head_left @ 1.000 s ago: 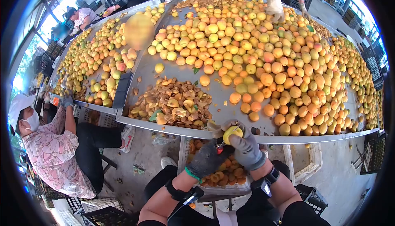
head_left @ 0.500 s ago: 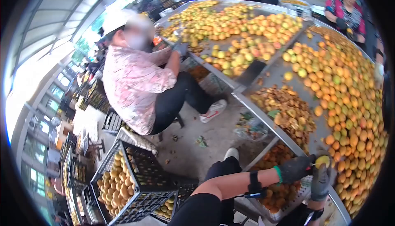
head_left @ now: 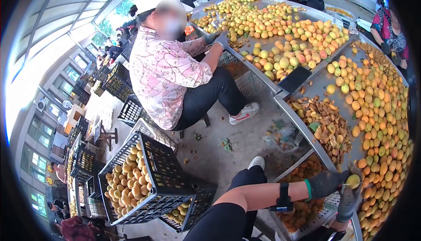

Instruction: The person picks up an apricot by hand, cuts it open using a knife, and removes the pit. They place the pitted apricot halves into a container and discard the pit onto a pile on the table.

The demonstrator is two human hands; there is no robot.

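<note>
My left hand (head_left: 326,183), in a dark glove with a green cuff, is closed at the metal table's edge (head_left: 307,135) and presses against a yellow apricot (head_left: 353,181). A thin knife blade shows faintly at the fruit. My right hand (head_left: 347,202), in a grey glove, grips the apricot from below. Both hands sit at the lower right of the view, above a white basket (head_left: 328,212) of cut apricots under the table.
A seated person in a pink floral shirt (head_left: 164,76) works at the neighbouring table. A black crate of apricots (head_left: 136,177) stands on the floor to my left. The table holds piled whole apricots (head_left: 381,105) and a heap of pits and scraps (head_left: 329,122). More people sit at the far end.
The view has swung left and down, bringing the seated person and the floor crates into sight. My hands stay together on the apricot at the table's edge.
</note>
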